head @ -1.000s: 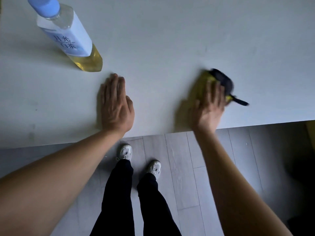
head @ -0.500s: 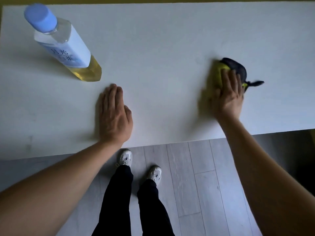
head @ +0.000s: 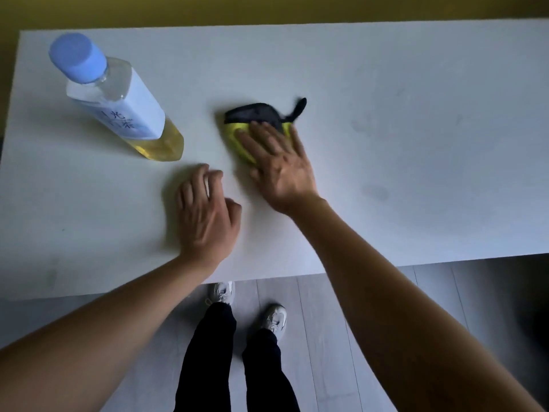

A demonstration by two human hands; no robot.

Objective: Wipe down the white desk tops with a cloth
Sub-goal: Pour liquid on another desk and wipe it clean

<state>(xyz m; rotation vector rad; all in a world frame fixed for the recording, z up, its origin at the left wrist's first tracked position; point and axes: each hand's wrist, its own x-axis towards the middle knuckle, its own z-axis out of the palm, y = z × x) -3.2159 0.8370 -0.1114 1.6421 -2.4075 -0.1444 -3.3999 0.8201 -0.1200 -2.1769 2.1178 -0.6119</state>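
A yellow cloth with a dark grey edge and a short dark loop (head: pixel 252 120) lies on the white desk top (head: pixel 401 144) near its middle. My right hand (head: pixel 279 162) presses flat on the cloth with straight fingers, covering its near half. My left hand (head: pixel 206 209) rests on the desk just left of the right wrist, its fingers loosely curled and holding nothing.
A plastic bottle (head: pixel 118 105) with a blue cap, a white label and yellow liquid stands at the desk's left, close to my left hand. The desk's near edge runs above a grey plank floor (head: pixel 320 337), where my feet stand. A yellow wall lies behind the desk.
My right hand has swept the cloth from the desk's right side leftward and farther back, to just beside the bottle. My left hand's fingers have gone from flat to loosely curled.
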